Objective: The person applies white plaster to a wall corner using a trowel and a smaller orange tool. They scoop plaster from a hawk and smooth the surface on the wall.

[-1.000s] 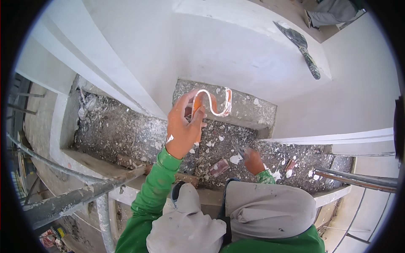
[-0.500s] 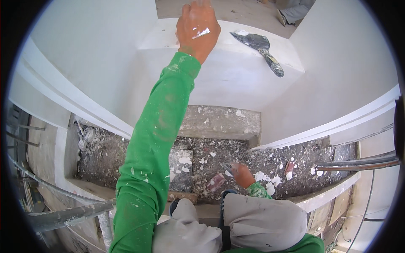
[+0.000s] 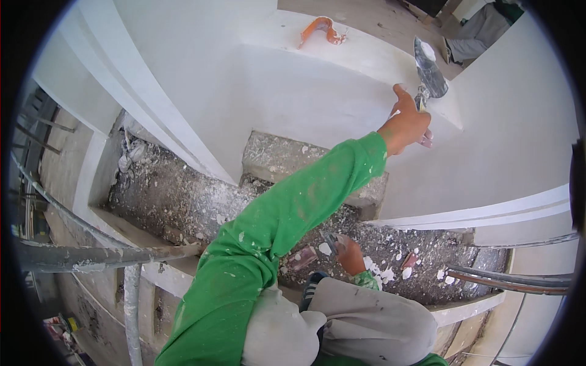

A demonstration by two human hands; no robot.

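My left hand (image 3: 405, 129) reaches across to the far right in a green, paint-spotted sleeve. Its fingers are closed round the handle of a wide putty knife (image 3: 431, 77), with the thumb stretched along one side. The dark blade points away from me and carries a dab of white putty. Low down, beside my knee, my right hand (image 3: 350, 256) grips a small flat-bladed tool (image 3: 330, 241); its handle is hidden by the fingers. On the white sill (image 3: 366, 53) lies an orange curved handle (image 3: 323, 28) smeared with white.
White walls flank the sill. Below it is a concrete step (image 3: 287, 154), then a rough ledge (image 3: 177, 195) strewn with white lumps and a reddish block (image 3: 302, 258). Metal pipes (image 3: 97, 256) run at left and right. Another person's grey trouser leg (image 3: 479, 36) shows beyond the sill.
My left hand has left the orange handle and moved right to the putty knife, which has turned in its grasp. The view has swung. My right hand stays low with its tool.
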